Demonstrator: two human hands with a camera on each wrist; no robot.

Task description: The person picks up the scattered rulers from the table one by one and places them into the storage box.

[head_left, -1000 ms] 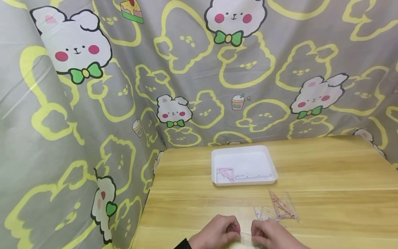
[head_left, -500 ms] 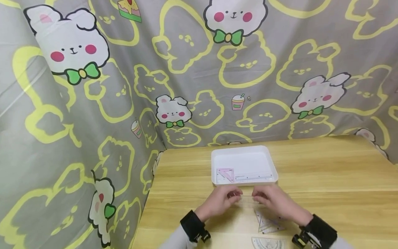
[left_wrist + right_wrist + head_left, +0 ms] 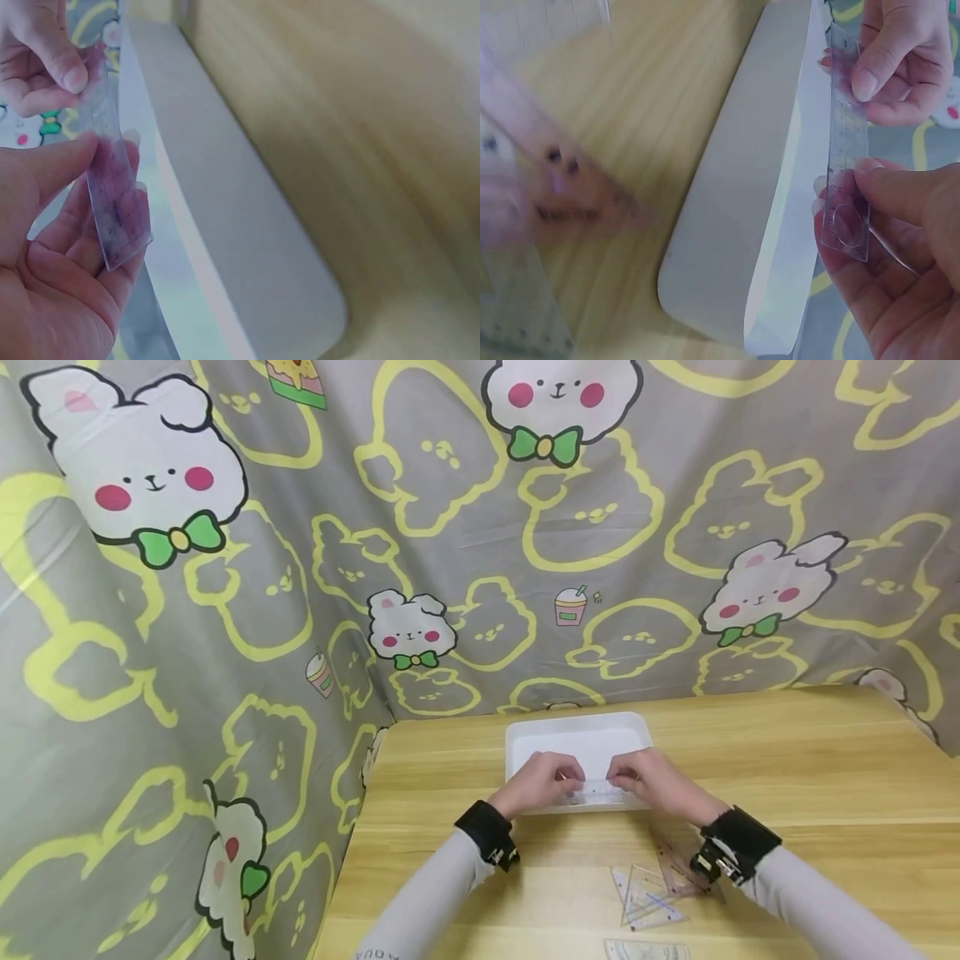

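Observation:
A clear plastic ruler (image 3: 595, 788) is held level over the front side of the white tray (image 3: 577, 720). My left hand (image 3: 542, 783) pinches one end of it between thumb and fingers. The other end is pinched by my right hand (image 3: 651, 783). In the left wrist view, the ruler (image 3: 120, 206) shows fine graduation marks along its edge, with the tray's wall (image 3: 225, 187) beside it. The right wrist view shows a round hole near the ruler's end (image 3: 847, 225), by my right fingertips. Both hands largely cover what lies in the tray.
Right of centre on the wooden table (image 3: 450, 877) lie overlapping clear set squares (image 3: 645, 900) and a pinkish set square (image 3: 675, 875), partly under my right wrist. A clear protractor (image 3: 647, 951) lies at the near edge of view. A patterned curtain (image 3: 465, 552) hangs behind and at left.
Both hands have carried the ruler forward, from the near part of the table to over the tray. The set squares and protractor left behind have come into fuller view.

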